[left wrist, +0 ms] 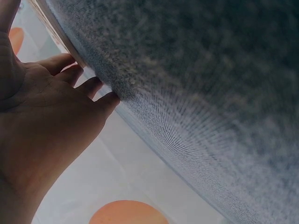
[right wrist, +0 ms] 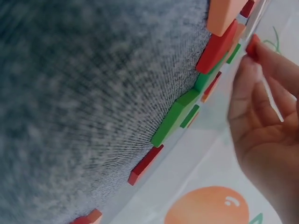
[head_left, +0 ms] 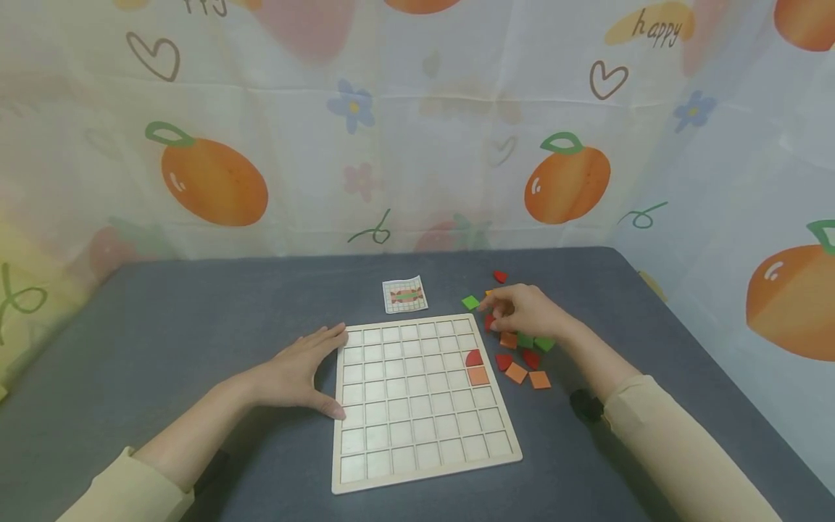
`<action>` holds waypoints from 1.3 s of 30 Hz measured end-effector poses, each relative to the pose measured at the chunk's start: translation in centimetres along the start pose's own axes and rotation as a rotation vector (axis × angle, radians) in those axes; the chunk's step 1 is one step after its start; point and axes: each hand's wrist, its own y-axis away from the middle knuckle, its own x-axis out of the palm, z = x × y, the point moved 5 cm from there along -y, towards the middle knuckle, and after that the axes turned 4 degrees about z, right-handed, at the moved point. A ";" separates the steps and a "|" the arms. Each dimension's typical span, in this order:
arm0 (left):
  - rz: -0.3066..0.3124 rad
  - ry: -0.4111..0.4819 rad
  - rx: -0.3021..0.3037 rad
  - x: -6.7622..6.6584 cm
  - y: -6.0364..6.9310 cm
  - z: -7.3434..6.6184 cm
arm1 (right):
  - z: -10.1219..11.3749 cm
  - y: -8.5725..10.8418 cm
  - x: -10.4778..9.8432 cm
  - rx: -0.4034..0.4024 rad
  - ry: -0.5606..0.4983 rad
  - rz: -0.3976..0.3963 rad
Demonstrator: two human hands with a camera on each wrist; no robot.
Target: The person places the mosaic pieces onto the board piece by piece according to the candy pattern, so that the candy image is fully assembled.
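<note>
A pale wooden grid board [head_left: 427, 454] lies on the dark table. My left hand [head_left: 290, 373] rests at the board's left side, thumb and fingers spread along its edge; the left wrist view shows the same hand [left wrist: 51, 102] with its fingertips by the edge. On the board's right column sit a red curved piece [head_left: 473, 357] and, just below it, an orange square [head_left: 479, 375]. Beyond the board's right edge, my right hand [head_left: 528, 312] pinches a small red piece [right wrist: 252, 45] between thumb and fingertips. Its exact shape is mostly hidden by the fingers.
Loose orange squares [head_left: 539, 380], red pieces [head_left: 531, 359] and green pieces [head_left: 544, 344] lie right of the board. A light green square [head_left: 470, 302] and another red piece [head_left: 500, 276] lie farther back. Behind the board is a patterned card [head_left: 404, 295].
</note>
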 end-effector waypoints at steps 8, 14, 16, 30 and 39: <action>0.000 -0.004 -0.003 0.1 0.0 0.1 | 0.0 0.5 -0.8 0.020 -0.235 0.012; 0.007 0.003 -0.004 0.0 0.0 0.0 | 0.4 0.9 -0.1 -0.030 -0.345 0.122; 0.008 0.006 -0.003 0.0 0.0 0.0 | 0.7 1.1 0.2 -0.054 -0.365 0.161; 0.006 -0.005 -0.011 0.1 -0.1 0.2 | 2.1 1.8 2.5 -0.149 -0.424 0.416; -0.002 -0.006 0.005 0.0 -0.1 0.1 | 2.4 2.1 3.8 -0.113 -0.328 0.489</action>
